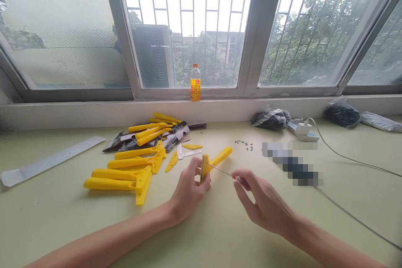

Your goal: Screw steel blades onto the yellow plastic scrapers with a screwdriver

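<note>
My left hand (192,184) is closed around the head of a yellow scraper (220,157), whose handle points up and to the right. In my right hand (259,199) is a screwdriver (221,170), its handle mostly hidden by my fingers. The thin shaft reaches left to the scraper's head; whether a screw sits under its tip is too small to tell. Left of my left hand lie several more yellow scraper handles (109,185). Two loose yellow plates (171,162) and thin pale strips (192,152) lie just beyond it. Small screws (241,142) are scattered behind my right hand.
Black and clear packets (135,144) lie under more yellow handles at the back. A long silvery strip (53,161) is at the left. A drink bottle (195,83) stands on the sill. Bagged dark items (271,118), a plugged-in power strip (303,132) and cables (354,213) occupy the right.
</note>
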Motion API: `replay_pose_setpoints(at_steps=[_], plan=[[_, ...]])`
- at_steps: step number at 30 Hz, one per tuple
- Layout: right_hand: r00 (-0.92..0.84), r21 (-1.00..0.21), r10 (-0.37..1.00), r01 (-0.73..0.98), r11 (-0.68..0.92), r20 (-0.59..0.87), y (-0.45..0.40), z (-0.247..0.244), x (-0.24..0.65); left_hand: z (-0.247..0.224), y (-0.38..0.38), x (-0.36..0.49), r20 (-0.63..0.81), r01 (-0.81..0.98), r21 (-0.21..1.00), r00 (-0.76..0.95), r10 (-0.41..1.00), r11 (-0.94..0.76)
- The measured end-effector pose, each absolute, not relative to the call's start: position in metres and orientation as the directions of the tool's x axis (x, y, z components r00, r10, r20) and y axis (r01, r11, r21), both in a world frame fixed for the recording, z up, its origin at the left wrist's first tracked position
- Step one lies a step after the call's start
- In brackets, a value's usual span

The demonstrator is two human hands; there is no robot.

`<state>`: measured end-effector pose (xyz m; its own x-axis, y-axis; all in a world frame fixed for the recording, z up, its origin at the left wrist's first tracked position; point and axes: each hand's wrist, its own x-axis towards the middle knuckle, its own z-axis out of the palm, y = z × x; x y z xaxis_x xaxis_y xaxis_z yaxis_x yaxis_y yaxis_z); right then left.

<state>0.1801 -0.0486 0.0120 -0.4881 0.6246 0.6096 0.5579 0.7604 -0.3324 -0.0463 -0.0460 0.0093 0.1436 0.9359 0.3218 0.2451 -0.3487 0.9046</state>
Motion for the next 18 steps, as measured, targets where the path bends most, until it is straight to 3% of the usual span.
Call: replay_pose_setpoints(at_steps=[5,11,16,18], plan=[[-0.464,-0.364,0.641,0.554,0.748,0.611,-0.042,0.010,0.187,0.009,-0.045,-0.046,0.337,0.258,0.899,0.106,0.935,-0.353],[-0.448,-0.187,0.531,0.612,0.768,0.719,-0.039,0.013,0.188,0.007,-0.046,-0.045,0.341,0.281,0.892,0.099,0.935,-0.354],[-0.442,-0.277,0.630,0.632,0.724,0.639,-0.043,0.018,0.187,0.006,-0.045,-0.045,0.338,0.280,0.893,0.101,0.936,-0.353],[-0.476,-0.261,0.625,0.626,0.735,0.619,-0.042,0.016,0.187,0.006,-0.045,-0.046,0.337,0.289,0.890,0.103,0.936,-0.353]])
